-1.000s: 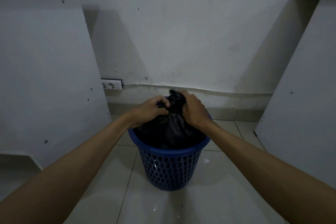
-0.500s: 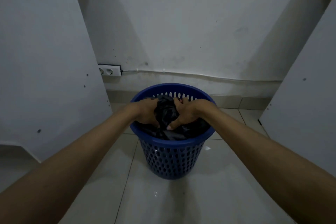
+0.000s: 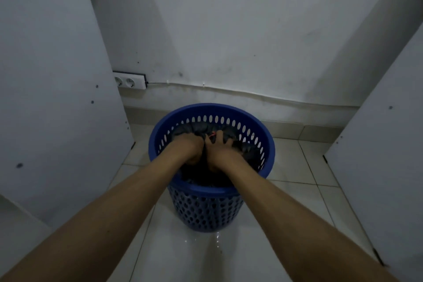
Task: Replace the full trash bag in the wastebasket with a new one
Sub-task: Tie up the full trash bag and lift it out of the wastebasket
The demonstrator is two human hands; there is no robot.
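Observation:
A blue perforated wastebasket [image 3: 265, 144] stands on the tiled floor near the wall. Inside it lies a black trash bag [image 3: 246, 147], sunk below the rim. My left hand [image 3: 190, 147] is curled into the bag's gathered plastic at the middle. My right hand [image 3: 219, 151] lies beside it with fingers spread over the bag and its thumb hooked in the plastic. A small red bit [image 3: 212, 134] shows at my right fingertips. Both hands are down inside the basket.
White panels stand close on the left [image 3: 52, 98] and right [image 3: 389, 155] of the basket. A double wall socket [image 3: 129, 81] with a cable running right sits low on the back wall. Glossy floor tiles [image 3: 297, 190] surround the basket.
The bag's gathered top was held above the rim a second ago; both hands have pushed it down inside the basket. The view has tilted downward.

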